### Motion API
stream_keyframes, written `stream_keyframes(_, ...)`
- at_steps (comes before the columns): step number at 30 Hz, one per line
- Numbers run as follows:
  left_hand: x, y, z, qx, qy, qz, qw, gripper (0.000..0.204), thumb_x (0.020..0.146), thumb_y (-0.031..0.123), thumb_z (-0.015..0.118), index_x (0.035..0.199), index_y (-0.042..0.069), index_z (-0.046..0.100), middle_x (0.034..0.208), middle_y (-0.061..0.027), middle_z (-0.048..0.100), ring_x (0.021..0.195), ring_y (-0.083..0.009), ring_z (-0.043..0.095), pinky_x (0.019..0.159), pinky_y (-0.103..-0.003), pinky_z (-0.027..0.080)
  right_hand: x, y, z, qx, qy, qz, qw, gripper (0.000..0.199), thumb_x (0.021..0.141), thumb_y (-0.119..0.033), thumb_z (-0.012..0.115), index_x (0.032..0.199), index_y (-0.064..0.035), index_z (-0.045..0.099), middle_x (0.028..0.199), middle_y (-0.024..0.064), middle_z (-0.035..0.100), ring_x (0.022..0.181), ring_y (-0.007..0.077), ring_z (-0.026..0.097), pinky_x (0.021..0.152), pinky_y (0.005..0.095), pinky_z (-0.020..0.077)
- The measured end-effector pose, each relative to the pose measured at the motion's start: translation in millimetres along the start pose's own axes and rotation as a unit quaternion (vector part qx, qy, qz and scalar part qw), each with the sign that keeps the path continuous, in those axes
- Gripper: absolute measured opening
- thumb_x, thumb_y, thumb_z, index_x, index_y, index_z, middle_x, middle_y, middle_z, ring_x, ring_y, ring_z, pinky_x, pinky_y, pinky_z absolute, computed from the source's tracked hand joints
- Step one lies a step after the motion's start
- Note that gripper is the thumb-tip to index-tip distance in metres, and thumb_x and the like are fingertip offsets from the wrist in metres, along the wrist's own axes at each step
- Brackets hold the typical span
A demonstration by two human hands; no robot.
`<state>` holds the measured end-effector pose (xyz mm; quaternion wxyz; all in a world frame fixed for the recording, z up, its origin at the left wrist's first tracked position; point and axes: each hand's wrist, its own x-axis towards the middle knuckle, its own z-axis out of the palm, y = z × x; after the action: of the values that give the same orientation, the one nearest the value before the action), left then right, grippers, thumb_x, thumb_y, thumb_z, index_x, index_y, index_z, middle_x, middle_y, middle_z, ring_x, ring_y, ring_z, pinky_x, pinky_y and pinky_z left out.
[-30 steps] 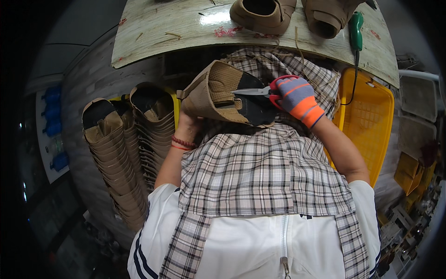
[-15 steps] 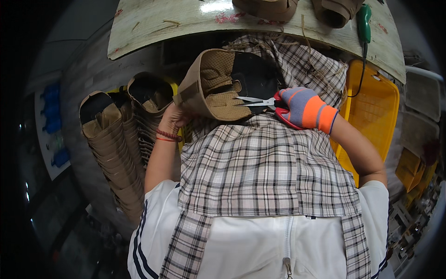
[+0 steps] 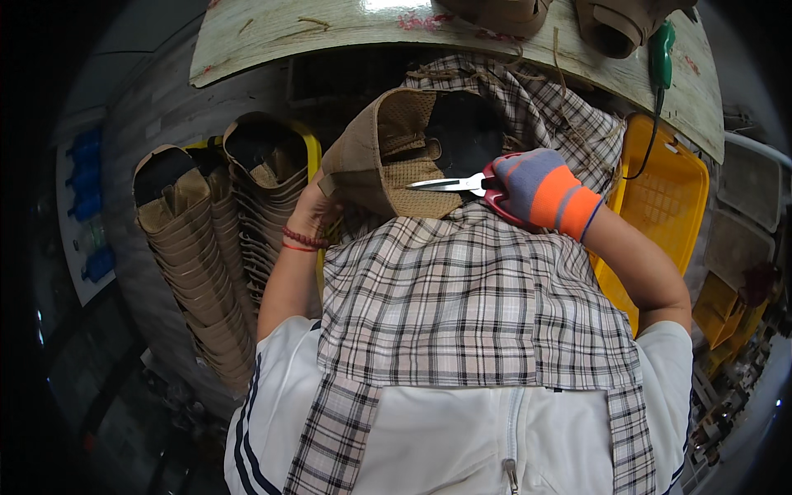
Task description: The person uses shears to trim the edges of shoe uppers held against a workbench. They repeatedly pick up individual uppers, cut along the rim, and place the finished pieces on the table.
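A tan shoe upper (image 3: pixel 355 157) with a mesh lining and a black inner part lies over my lap, its opening facing up. My left hand (image 3: pixel 308 210), bare, grips its left edge; the fingers are mostly hidden behind it. In my right hand (image 3: pixel 528 188), covered by a grey and orange glove, is a pair of scissors (image 3: pixel 450 185) with red handles. The blades point left across the inside of the shoe upper and look closed or nearly so. Under it spreads my plaid apron (image 3: pixel 445 305).
Long stacks of tan shoe uppers (image 3: pixel 194 256) stand at the left by a yellow crate. On the pale table (image 3: pixel 330 49) ahead lie more tan pieces (image 3: pixel 615 25) and a green-handled corded tool (image 3: pixel 661 56). A yellow basket (image 3: pixel 652 198) stands at the right. Loose cords lie on the apron.
The scissors' blades have come together from a slightly spread position, and their tips sit a little further left. The shoe upper has tilted slightly in my left hand.
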<state>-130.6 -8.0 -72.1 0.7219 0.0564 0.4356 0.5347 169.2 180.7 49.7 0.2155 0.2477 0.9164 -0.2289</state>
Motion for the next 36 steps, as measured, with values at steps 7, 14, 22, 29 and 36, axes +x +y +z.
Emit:
stream_keyframes(7,4,-8,-16,-0.007,0.038,0.005,0.999,0.048,0.090,0.018,0.067,0.128,-0.006,0.053,0.111,-0.0171,0.069,0.096,-0.0223,0.070,0.084,-0.034,0.058,-10,23,0,0.027,0.150,0.049,0.987,0.027,0.075,-0.029,0.074,0.094,-0.0094,0.068,0.089,0.0098,0.070,0.083,0.0281,0.067,0.073,0.0377,0.0529)
stream_keyframes(14,49,-38,-5,-0.018,0.114,0.144,0.983,0.053,0.086,0.024,0.076,0.128,-0.001,0.054,0.116,-0.0102,0.064,0.100,-0.0200,0.064,0.086,-0.033,0.054,9,28,-10,-0.073,0.285,-0.016,0.956,0.031,0.071,-0.028,0.077,0.095,-0.0116,0.066,0.088,0.0097,0.065,0.086,0.0291,0.063,0.078,0.0392,0.0497)
stream_keyframes(22,51,-21,25,-0.041,0.162,0.125,0.978,0.050,0.085,0.017,0.077,0.127,0.001,0.055,0.120,-0.0063,0.061,0.107,-0.0201,0.059,0.089,-0.034,0.052,26,40,-13,-0.146,0.285,-0.020,0.947,0.033,0.075,-0.035,0.075,0.095,-0.0110,0.064,0.088,0.0098,0.063,0.084,0.0274,0.062,0.076,0.0399,0.0494)
stream_keyframes(29,60,-25,14,-0.095,0.141,0.111,0.979,0.051,0.084,0.016,0.077,0.127,0.001,0.055,0.120,-0.0076,0.061,0.106,-0.0202,0.060,0.089,-0.035,0.053,27,44,-12,-0.170,0.256,0.002,0.951,0.032,0.071,-0.027,0.077,0.096,-0.0106,0.066,0.084,0.0104,0.065,0.082,0.0305,0.064,0.070,0.0403,0.0514)
stream_keyframes(36,64,-30,2,-0.093,0.142,0.095,0.981,0.053,0.085,0.016,0.077,0.129,0.001,0.054,0.119,-0.0086,0.062,0.105,-0.0213,0.061,0.087,-0.035,0.055,11,43,-8,0.002,0.260,0.084,0.962,0.031,0.074,-0.027,0.076,0.097,-0.0096,0.065,0.090,0.0098,0.067,0.084,0.0295,0.065,0.073,0.0386,0.0526)
